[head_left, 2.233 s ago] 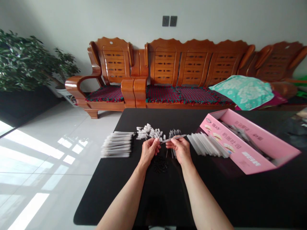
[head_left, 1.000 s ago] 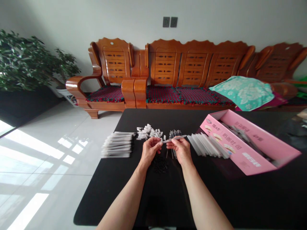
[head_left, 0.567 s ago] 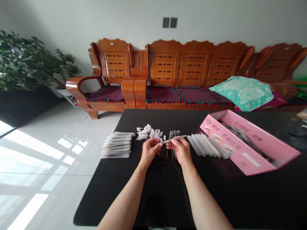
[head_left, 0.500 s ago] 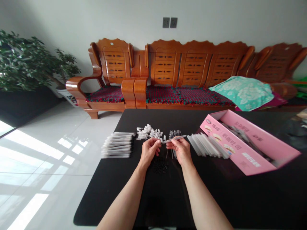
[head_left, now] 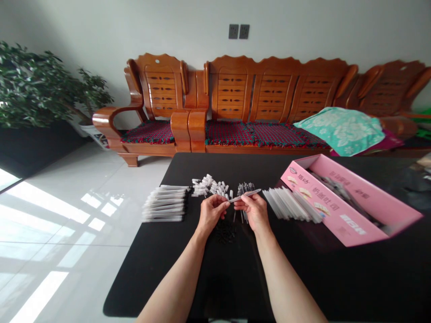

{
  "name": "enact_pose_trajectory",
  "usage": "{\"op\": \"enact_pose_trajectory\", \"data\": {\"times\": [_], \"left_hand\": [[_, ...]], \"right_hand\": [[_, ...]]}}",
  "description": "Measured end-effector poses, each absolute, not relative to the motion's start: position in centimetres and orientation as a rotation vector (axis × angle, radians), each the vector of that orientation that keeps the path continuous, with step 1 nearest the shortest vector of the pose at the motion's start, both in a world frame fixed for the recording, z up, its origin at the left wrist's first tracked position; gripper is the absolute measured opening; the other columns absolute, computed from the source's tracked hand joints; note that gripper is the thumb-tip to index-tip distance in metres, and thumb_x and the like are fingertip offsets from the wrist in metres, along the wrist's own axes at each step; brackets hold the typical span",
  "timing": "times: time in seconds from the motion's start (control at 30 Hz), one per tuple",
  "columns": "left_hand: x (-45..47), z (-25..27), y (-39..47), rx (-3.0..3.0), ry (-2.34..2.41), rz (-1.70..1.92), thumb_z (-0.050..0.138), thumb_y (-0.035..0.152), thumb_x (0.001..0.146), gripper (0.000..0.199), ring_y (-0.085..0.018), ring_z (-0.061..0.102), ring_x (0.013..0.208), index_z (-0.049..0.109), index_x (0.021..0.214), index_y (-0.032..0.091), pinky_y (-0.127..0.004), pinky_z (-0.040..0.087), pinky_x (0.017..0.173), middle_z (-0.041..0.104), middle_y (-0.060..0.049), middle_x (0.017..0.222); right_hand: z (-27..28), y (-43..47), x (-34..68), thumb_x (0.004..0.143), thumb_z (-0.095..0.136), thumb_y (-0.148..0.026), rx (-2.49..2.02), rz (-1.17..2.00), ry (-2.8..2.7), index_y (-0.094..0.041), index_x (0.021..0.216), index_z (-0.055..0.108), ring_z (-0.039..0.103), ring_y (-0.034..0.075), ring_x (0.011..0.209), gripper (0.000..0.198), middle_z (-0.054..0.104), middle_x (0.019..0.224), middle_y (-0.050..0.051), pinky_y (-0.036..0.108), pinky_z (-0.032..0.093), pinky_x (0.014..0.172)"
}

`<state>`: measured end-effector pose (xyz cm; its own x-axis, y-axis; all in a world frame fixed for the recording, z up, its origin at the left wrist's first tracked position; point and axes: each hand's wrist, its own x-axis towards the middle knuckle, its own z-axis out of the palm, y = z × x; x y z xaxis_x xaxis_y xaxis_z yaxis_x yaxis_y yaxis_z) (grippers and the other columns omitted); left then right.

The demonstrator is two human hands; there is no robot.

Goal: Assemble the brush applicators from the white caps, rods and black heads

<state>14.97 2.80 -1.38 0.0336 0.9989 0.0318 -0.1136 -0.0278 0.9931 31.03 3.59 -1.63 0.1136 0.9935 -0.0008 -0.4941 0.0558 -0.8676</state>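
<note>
A whitish pen barrel (head_left: 252,193) is held nearly level between my two hands, over the middle of the pen parts. My right hand (head_left: 255,212) pinches it along its length. My left hand (head_left: 210,215) has thumb and fingers closed at its left end; any small part there is hidden by the fingertips. Just behind my left hand lie white caps (head_left: 209,185) in a loose heap. Thin pen refills (head_left: 245,186) lie behind and under my right hand. Small black pieces (head_left: 225,232) are scattered nearer me, between the wrists.
Pens with black ends (head_left: 164,204) lie in a row at the left of the black table (head_left: 155,269). Clear barrels (head_left: 289,204) are lined up on the right, beside a pink box (head_left: 333,206). Behind the table stands a wooden sofa (head_left: 232,94).
My left hand's fingers have closed in around the barrel's left end, with the thumb now further forward. My right hand and the barrel have barely moved.
</note>
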Motion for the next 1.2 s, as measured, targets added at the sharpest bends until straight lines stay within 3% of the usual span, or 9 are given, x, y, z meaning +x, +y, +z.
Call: {"op": "enact_pose_trajectory", "data": {"times": [0.23, 0.4, 0.47, 0.53, 0.6, 0.7, 0.9, 1.2], "left_hand": [[14.8, -1.2, 2.6, 1.267, 1.138, 1.169, 0.069, 0.052, 0.078, 0.041, -0.006, 0.044, 0.036, 0.063, 0.066, 0.014, -0.016, 0.032, 0.033, 0.06, -0.001, 0.053], [14.8, -1.4, 2.7, 1.355, 1.203, 1.192, 0.068, 0.05, 0.08, 0.036, -0.01, 0.052, 0.042, 0.066, 0.073, 0.014, -0.019, 0.04, 0.039, 0.06, 0.0, 0.054], [14.3, -1.4, 2.8, 1.474, 1.369, 1.298, 0.064, 0.045, 0.084, 0.03, -0.014, 0.061, 0.056, 0.07, 0.086, 0.015, -0.024, 0.051, 0.052, 0.066, -0.003, 0.066], [13.6, -1.6, 3.1, 1.606, 1.625, 1.461, 0.06, 0.034, 0.088, 0.024, -0.02, 0.067, 0.08, 0.07, 0.102, 0.017, -0.032, 0.056, 0.075, 0.07, -0.008, 0.091], [12.8, -2.0, 3.5, 1.702, 1.853, 1.565, 0.056, 0.022, 0.088, 0.03, -0.026, 0.064, 0.104, 0.066, 0.115, 0.017, -0.041, 0.05, 0.095, 0.066, -0.013, 0.115], [11.9, -3.2, 4.2, 1.779, 1.998, 1.531, 0.053, 0.014, 0.086, 0.041, -0.03, 0.053, 0.124, 0.059, 0.127, 0.014, -0.048, 0.041, 0.107, 0.059, -0.018, 0.13], [11.9, -5.6, 5.0, 1.771, 1.996, 1.399, 0.051, 0.011, 0.085, 0.047, -0.033, 0.046, 0.133, 0.056, 0.132, 0.011, -0.052, 0.038, 0.111, 0.055, -0.02, 0.137], [12.1, -4.9, 4.8, 1.81, 1.879, 1.419, 0.049, 0.006, 0.083, 0.043, -0.028, 0.056, 0.121, 0.062, 0.123, 0.015, -0.044, 0.046, 0.104, 0.061, -0.016, 0.129]], "right_hand": [[-1.6, 3.6, 30.9, 0.071, 0.081, -0.026, -0.852, 1.309, -0.773, -0.016, 0.082, 0.064, 0.072, 0.02, 0.056, 0.022, 0.076, 0.069, 0.005, 0.029, 0.062, 0.053], [-1.7, 3.6, 31.1, 0.07, 0.081, -0.026, -0.842, 1.315, -0.751, -0.015, 0.082, 0.063, 0.073, 0.021, 0.056, 0.024, 0.076, 0.069, 0.007, 0.029, 0.062, 0.052], [-1.6, 3.6, 31.3, 0.07, 0.08, -0.025, -0.826, 1.314, -0.734, -0.016, 0.082, 0.063, 0.073, 0.022, 0.056, 0.023, 0.076, 0.069, 0.007, 0.03, 0.062, 0.052], [-1.6, 3.7, 31.4, 0.071, 0.079, -0.025, -0.805, 1.315, -0.727, -0.016, 0.081, 0.062, 0.073, 0.022, 0.057, 0.022, 0.077, 0.07, 0.007, 0.03, 0.062, 0.053], [-1.6, 3.7, 31.5, 0.071, 0.079, -0.025, -0.793, 1.319, -0.728, -0.017, 0.081, 0.061, 0.074, 0.023, 0.059, 0.021, 0.076, 0.069, 0.007, 0.031, 0.062, 0.053], [-1.7, 3.6, 31.5, 0.071, 0.079, -0.025, -0.792, 1.331, -0.736, -0.017, 0.081, 0.061, 0.074, 0.023, 0.06, 0.021, 0.076, 0.069, 0.006, 0.031, 0.062, 0.053], [-1.9, 3.6, 31.5, 0.073, 0.078, -0.024, -0.783, 1.345, -0.749, -0.017, 0.082, 0.061, 0.074, 0.023, 0.062, 0.02, 0.077, 0.071, 0.007, 0.031, 0.062, 0.054], [-1.9, 3.7, 31.5, 0.073, 0.076, -0.023, -0.789, 1.346, -0.757, -0.017, 0.082, 0.061, 0.074, 0.023, 0.06, 0.019, 0.077, 0.071, 0.007, 0.032, 0.062, 0.054]]}}
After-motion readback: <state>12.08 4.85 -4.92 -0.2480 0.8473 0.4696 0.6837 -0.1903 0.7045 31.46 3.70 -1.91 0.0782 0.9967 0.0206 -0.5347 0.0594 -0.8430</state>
